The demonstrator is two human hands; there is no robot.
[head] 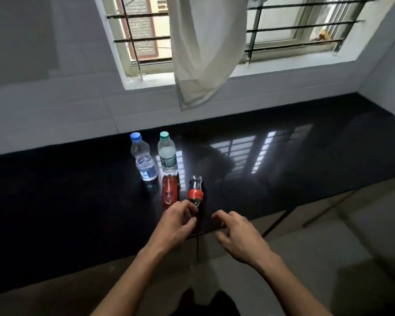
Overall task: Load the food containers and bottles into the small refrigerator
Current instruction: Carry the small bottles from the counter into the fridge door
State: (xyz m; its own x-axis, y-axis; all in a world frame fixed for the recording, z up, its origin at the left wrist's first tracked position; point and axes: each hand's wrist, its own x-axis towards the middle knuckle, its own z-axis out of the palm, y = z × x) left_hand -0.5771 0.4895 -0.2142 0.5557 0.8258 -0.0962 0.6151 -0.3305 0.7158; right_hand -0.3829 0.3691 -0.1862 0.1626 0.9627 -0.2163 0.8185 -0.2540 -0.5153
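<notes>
Left hand (178,221) curled at the cola bottle (195,190) near the counter (306,179) edge, grip unclear, right hand (235,231) loose and empty; likely light, smooth, slippery plastic, best gripped round the labelled waist.

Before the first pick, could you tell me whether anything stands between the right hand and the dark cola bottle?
Nothing visible does: the right hand hovers apart from the cola bottle, with only bare black counter between; the left hand is already at its cap end.
</notes>
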